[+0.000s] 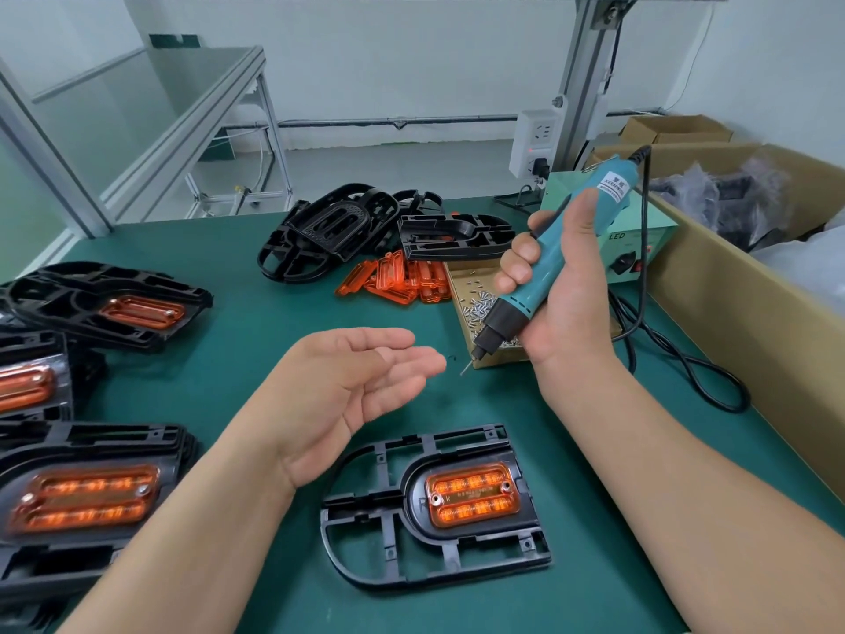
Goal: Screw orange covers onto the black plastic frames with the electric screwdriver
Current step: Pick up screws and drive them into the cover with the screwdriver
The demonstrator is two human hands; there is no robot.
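Hands: right hand [564, 290] wraps the screwdriver [544, 267], which is tilted with bit down-left and cord end up-right, tip over the counter [237, 340] just beside the screw box [462, 290]. Left hand [356, 386] holds nothing, palm up, fingers loosely straight, left of the bit. Frame [388, 533] lies flat at the near edge, long axis left-right, rounded end left, cover [473, 494] seated at its right end, screw heads at two opposite corners. Finished frames [82, 496] stacked left; loose covers [398, 279] and bare frames [329, 235] behind; carton [731, 313] along the right.
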